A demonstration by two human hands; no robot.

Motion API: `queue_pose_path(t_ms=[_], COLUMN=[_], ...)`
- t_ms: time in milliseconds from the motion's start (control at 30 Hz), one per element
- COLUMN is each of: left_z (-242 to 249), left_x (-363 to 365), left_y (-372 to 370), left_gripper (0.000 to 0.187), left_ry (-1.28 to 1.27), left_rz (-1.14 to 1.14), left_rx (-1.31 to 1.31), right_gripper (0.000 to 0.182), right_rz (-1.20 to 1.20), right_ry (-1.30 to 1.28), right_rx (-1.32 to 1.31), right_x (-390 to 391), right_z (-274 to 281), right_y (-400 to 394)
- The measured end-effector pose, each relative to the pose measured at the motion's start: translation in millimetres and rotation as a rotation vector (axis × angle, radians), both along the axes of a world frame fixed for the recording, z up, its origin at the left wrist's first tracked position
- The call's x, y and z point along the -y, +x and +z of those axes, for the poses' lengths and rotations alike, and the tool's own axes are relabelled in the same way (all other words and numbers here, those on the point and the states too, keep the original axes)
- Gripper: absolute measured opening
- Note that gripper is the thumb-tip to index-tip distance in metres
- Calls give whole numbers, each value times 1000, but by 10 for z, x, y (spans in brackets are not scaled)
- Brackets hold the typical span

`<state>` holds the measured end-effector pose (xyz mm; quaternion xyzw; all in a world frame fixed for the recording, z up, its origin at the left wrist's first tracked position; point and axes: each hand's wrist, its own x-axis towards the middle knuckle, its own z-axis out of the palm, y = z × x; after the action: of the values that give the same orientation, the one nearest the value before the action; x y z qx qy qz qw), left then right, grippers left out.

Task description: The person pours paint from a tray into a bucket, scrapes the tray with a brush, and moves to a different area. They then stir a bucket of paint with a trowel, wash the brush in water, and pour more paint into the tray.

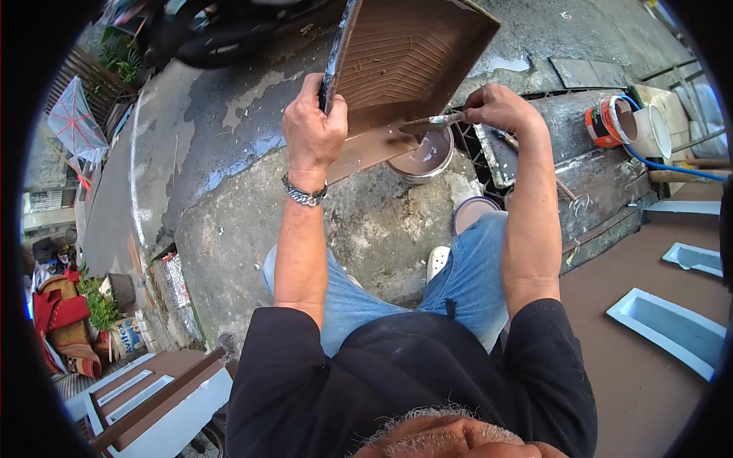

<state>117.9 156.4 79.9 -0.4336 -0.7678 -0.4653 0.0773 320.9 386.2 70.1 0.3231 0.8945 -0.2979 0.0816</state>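
My left hand (314,131) grips the side of a paint tray (408,57), fingers closed round its dark, paint-marked edge. The tray is tipped steeply, its ribbed inside coated in brown paint. In my right hand (500,109) is a paint-smeared paintbrush (434,122), pinched by its end, with its tip at the tray's lower part. Below the tray's lower edge stands a can of brown paint (421,177), partly hidden by the tray. A round lid-like piece with brown paint (472,214) lies by my right knee.
An orange-labelled bucket (603,126) and a white bucket (655,130) lie tilted at the right, beside a blue hose (691,172). A brown wall with pale recesses (672,328) rises at lower right. A dark motorcycle (221,34) is blurred at top left.
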Motion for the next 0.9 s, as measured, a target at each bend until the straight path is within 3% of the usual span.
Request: queue_pose_path(t_ms=[567,900], left_z=[-64,-91], left_x=[50,36], left_y=[106,52], left_gripper=[16,15], left_ry=[14,13], left_rz=[-96,-75], left_rx=[-28,-66], right_gripper=[42,43], right_rz=[-94,-24], right_ry=[-84,-20], right_rx=[-164,-22], right_x=[55,68], right_z=[19,96], right_y=[-31,-31])
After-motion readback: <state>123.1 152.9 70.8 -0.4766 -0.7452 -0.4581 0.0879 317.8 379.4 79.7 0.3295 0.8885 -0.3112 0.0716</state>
